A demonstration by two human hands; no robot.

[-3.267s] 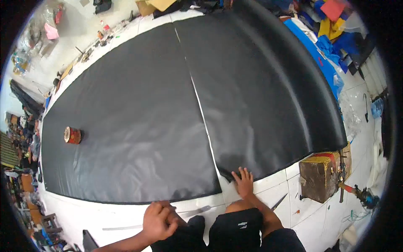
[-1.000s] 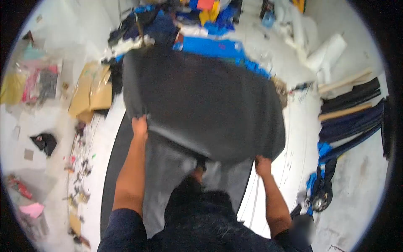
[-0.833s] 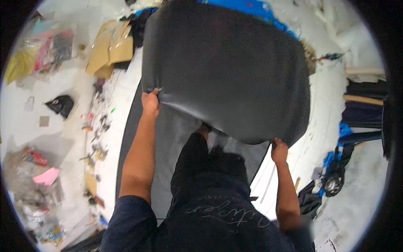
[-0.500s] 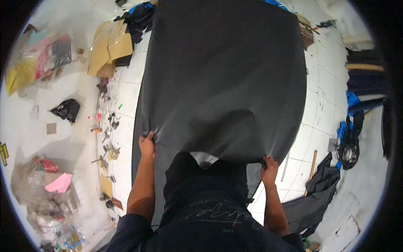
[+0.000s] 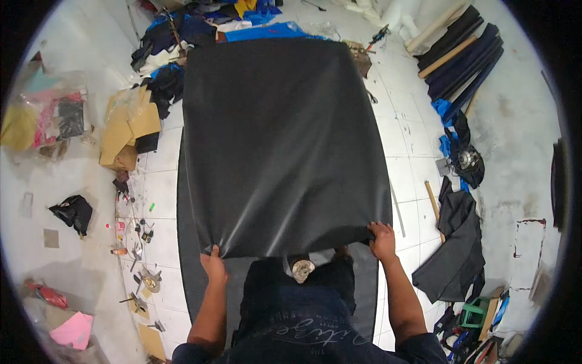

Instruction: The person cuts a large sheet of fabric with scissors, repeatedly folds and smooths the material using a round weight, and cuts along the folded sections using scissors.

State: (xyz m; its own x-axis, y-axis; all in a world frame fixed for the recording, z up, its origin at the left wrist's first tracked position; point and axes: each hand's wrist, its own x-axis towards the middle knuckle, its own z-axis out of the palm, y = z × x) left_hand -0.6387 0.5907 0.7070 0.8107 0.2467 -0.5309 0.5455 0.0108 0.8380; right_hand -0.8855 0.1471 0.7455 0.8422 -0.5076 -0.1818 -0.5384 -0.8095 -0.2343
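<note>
Sheet, upper: one wide, smooth black sheet of leather-like material (image 5: 285, 133), spread lengthwise away from the person, its near edge raised across the knees. Diagonal creases run up from the left corner.

Sheet, lower: one matching black sheet (image 5: 365, 291) on the white tiled floor (image 5: 160, 194), showing as a narrow strip along the left and beside the legs.

Left hand (image 5: 213, 266): thumb and fingers pinched together on the near left corner of the upper sheet.

Right hand (image 5: 382, 242): fingers closed on the near edge at the right.

Also present: a short cylinder with a pale, round top (image 5: 302, 270), just beyond the person's shirt; a blue sheet (image 5: 267, 31) past the far edge; tan cardboard (image 5: 124, 121) to the left.

Condition, as judged: the upper sheet is largely unfurled over the lower; its near edge remains held up, creased and not laid flat, with the left borders unaligned.
</note>
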